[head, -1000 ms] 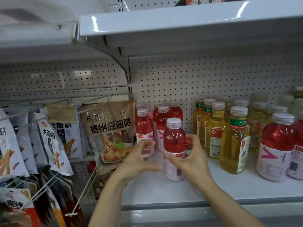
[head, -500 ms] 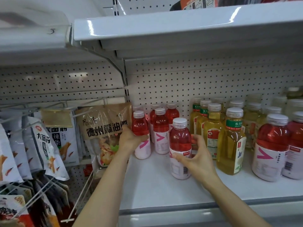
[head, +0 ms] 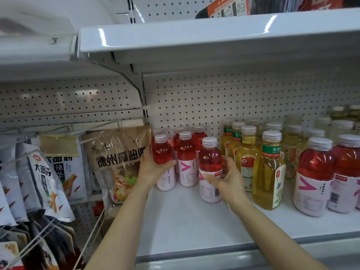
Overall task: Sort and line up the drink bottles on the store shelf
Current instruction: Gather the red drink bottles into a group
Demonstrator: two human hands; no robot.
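Head-camera view: both hands work the white shelf (head: 185,221). Left hand (head: 151,168) wraps its fingers round the leftmost red bottle (head: 162,158), as half a second ago, near the hanging snack bag (head: 116,151). Right hand (head: 227,179) curls thumb and fingers about the front red bottle (head: 210,168), which now stands closer to the red row (head: 186,152), beside yellow tea bottles (head: 270,168).
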